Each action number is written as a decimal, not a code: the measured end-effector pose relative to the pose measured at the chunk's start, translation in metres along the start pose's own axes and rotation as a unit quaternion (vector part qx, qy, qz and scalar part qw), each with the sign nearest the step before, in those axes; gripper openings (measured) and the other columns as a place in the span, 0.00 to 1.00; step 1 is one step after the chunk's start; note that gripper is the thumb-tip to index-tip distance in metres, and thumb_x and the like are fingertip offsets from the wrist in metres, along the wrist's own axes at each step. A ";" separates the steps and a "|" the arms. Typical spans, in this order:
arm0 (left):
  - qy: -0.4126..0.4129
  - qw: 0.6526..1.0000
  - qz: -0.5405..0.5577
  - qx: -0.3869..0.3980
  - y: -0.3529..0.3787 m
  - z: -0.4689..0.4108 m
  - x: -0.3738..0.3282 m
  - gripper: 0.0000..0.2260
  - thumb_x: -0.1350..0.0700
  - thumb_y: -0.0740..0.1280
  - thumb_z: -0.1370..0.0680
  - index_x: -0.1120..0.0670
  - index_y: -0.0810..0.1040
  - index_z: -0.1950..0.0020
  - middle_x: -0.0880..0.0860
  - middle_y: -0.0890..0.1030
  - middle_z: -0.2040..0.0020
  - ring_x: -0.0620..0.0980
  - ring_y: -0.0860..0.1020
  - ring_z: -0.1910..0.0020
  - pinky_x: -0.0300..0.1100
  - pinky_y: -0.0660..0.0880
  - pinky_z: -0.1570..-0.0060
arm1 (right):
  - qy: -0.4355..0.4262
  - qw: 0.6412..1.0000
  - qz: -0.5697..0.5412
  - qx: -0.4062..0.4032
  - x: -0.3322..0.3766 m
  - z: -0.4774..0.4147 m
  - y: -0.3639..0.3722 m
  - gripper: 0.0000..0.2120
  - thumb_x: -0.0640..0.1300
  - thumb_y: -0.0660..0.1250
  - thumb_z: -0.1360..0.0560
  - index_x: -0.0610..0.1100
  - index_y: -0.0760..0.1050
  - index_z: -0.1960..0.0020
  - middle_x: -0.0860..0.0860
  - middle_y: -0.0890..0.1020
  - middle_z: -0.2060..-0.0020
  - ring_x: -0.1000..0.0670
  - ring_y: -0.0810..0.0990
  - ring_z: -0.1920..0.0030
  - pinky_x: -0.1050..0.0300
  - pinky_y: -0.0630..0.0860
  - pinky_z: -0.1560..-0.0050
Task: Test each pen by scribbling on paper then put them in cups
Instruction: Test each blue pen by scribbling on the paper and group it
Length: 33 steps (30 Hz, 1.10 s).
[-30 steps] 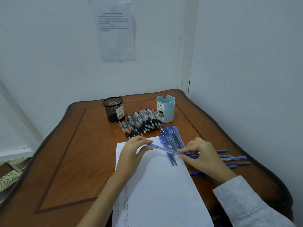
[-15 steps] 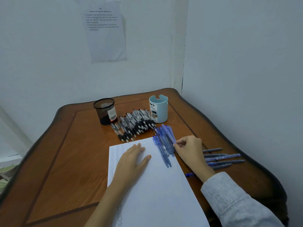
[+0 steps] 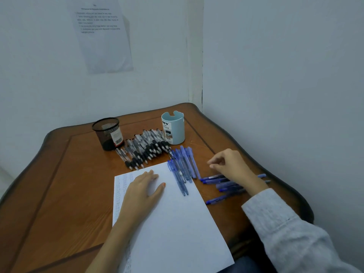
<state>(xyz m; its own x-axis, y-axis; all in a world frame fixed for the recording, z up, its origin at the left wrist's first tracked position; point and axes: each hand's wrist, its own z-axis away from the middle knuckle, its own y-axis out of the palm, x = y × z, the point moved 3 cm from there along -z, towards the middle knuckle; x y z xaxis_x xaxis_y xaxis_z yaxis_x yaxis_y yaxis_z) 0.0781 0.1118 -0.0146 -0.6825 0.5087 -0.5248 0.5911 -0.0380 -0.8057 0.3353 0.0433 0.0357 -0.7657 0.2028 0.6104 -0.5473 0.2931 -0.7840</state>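
Note:
A white sheet of paper (image 3: 173, 223) lies on the brown wooden table (image 3: 59, 184). My left hand (image 3: 141, 192) rests flat on the sheet with fingers spread, holding nothing. A row of blue pens (image 3: 183, 166) lies along the paper's top right corner. My right hand (image 3: 230, 164) hovers to the right of that row, fingers loosely curled and empty, above a second loose group of blue pens (image 3: 222, 184). Behind, a pile of black pens (image 3: 145, 148) lies between a black mesh cup (image 3: 108, 133) and a light blue cup (image 3: 174, 128).
Two white walls meet in a corner just behind the table. A printed notice (image 3: 102, 32) hangs on the left wall. The table's curved right edge (image 3: 285, 186) runs close to the right wall.
One second ago both hands held a blue pen over the paper. The pen now lies in the blue row, my left hand is flat on the sheet, and my right hand has moved right, empty.

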 end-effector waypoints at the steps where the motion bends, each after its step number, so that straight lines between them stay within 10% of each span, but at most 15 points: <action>1: 0.000 1.000 -0.002 0.000 0.000 0.000 0.000 0.20 0.46 0.66 0.22 0.53 0.75 0.33 0.49 0.70 0.29 0.48 0.66 0.29 0.44 0.61 0.30 | -0.007 0.999 0.021 0.032 -0.005 0.002 -0.005 0.07 0.42 0.71 0.26 0.46 0.83 0.48 0.51 0.84 0.49 0.55 0.80 0.51 0.56 0.77 0.44; 15: 0.003 1.000 0.002 -0.001 -0.001 0.001 -0.002 0.18 0.48 0.67 0.23 0.54 0.77 0.35 0.51 0.73 0.31 0.50 0.69 0.31 0.46 0.64 0.31 | -0.089 0.985 0.119 0.085 -0.004 0.015 -0.006 0.05 0.45 0.67 0.23 0.48 0.81 0.49 0.51 0.78 0.51 0.57 0.72 0.51 0.59 0.73 0.48; 23: -0.141 0.958 0.186 -0.166 -0.021 0.008 0.012 0.08 0.62 0.66 0.24 0.56 0.82 0.47 0.50 0.81 0.47 0.50 0.76 0.41 0.41 0.68 0.42 | -0.151 0.988 -0.011 -0.018 0.037 0.024 -0.013 0.09 0.53 0.56 0.19 0.49 0.65 0.52 0.54 0.72 0.66 0.56 0.70 0.69 0.66 0.68 0.66; 27: -0.195 0.939 0.224 -0.171 -0.023 0.008 0.018 0.09 0.63 0.66 0.23 0.58 0.83 0.47 0.54 0.82 0.44 0.50 0.76 0.41 0.46 0.70 0.37 | -0.192 0.976 0.039 -0.098 0.062 0.030 -0.008 0.22 0.71 0.60 0.31 0.52 0.65 0.64 0.58 0.71 0.73 0.57 0.69 0.72 0.70 0.63 0.69; 33: -0.222 0.924 0.291 -0.110 -0.030 0.004 0.022 0.10 0.64 0.63 0.22 0.57 0.83 0.46 0.51 0.79 0.45 0.48 0.74 0.45 0.44 0.71 0.44 | -0.279 0.943 0.081 -0.161 0.088 0.040 0.018 0.24 0.71 0.61 0.36 0.51 0.65 0.69 0.55 0.72 0.77 0.55 0.69 0.75 0.61 0.68 0.74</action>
<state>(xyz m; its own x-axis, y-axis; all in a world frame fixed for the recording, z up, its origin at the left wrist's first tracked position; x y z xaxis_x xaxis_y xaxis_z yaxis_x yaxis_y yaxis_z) 0.0432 0.1206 -0.0031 -0.3015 0.0517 -0.9521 0.9534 0.0073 -0.3015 0.2447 0.0292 0.0706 -0.9386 -0.2275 0.2594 -0.3448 0.5882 -0.7316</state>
